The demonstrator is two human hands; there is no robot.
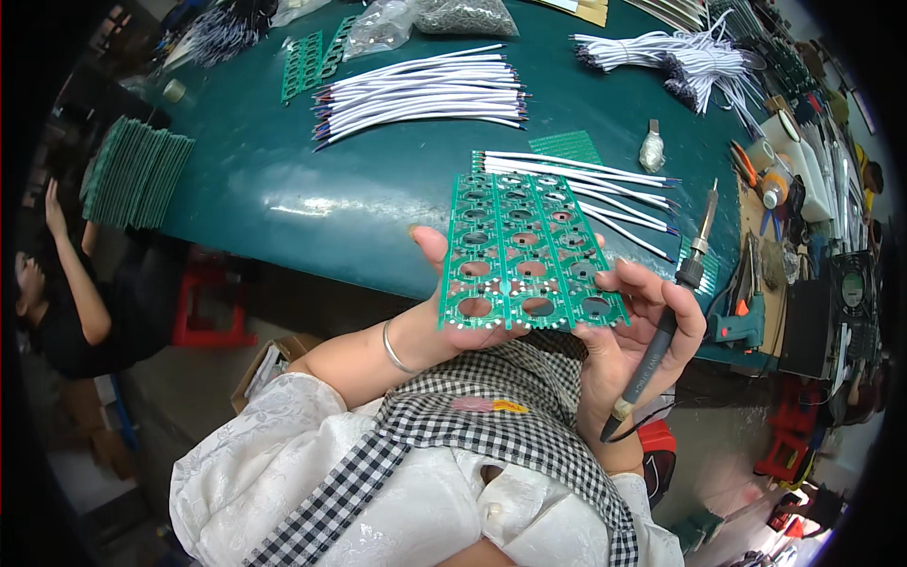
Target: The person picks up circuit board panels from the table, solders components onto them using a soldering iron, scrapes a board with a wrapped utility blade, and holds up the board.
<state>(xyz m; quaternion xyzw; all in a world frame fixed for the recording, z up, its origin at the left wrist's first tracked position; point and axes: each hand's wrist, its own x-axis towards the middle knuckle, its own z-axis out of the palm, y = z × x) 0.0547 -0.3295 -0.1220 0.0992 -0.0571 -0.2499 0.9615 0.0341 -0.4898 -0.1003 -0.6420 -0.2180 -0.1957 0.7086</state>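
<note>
My left hand [431, 317] is under and beside a green circuit board panel [507, 236] with rows of round cutouts, gripping it from the left; its fingers are mostly hidden behind the panel. My right hand [605, 364] holds a soldering iron [652, 354] between its fingers, the metal tip pointing up and away. Thumb and fingertips of that hand also rest at the panel's right lower corner. Just beyond the panel, several white wires [614, 180] lie fanned out on the table, their left ends at a narrow green board strip [477, 162].
The green table [236, 203] also bears a wire bundle [425, 94], coiled white cables [704, 66], stacked green boards [137, 175], and a small wrapped tool [652, 149]. On the right are a glue gun [742, 326] and orange-handled pliers [743, 163]. Another person [76, 293] sits left.
</note>
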